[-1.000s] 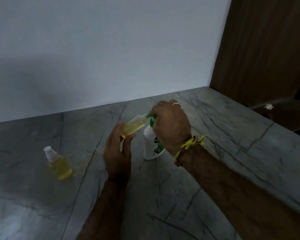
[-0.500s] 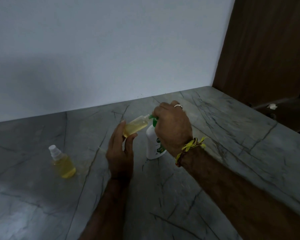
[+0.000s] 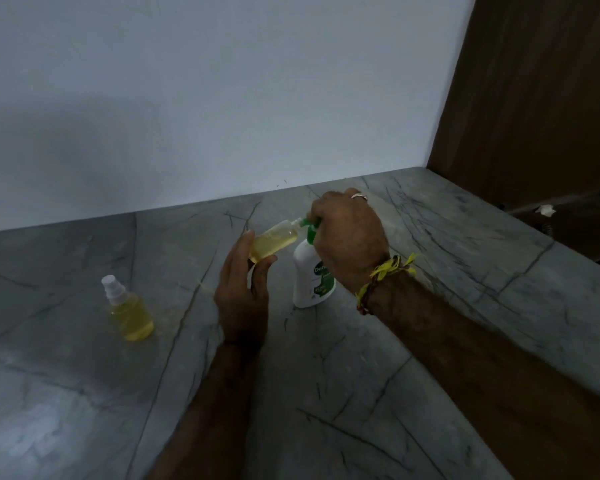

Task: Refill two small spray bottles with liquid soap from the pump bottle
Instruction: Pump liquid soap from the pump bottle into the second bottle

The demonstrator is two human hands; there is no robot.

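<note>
My left hand [image 3: 244, 289] holds a small clear spray bottle [image 3: 274, 241] with yellow liquid, tilted so its open neck meets the green nozzle of the white pump bottle [image 3: 311, 278]. My right hand [image 3: 349, 233] is curled over the green pump head and hides most of it. The pump bottle stands upright on the grey marble counter [image 3: 378, 375]. A second small spray bottle [image 3: 129, 310], capped with a white sprayer and holding yellow liquid, stands upright at the left, apart from both hands.
A white wall rises behind the counter. A brown wooden panel [image 3: 534, 98] stands at the right, with a lower dark surface beyond the counter's right edge holding a small white scrap [image 3: 545, 210].
Hands and bottles keep the same pose at the pump nozzle. The view has shifted slightly, so everything sits a little to the right in the frame.
</note>
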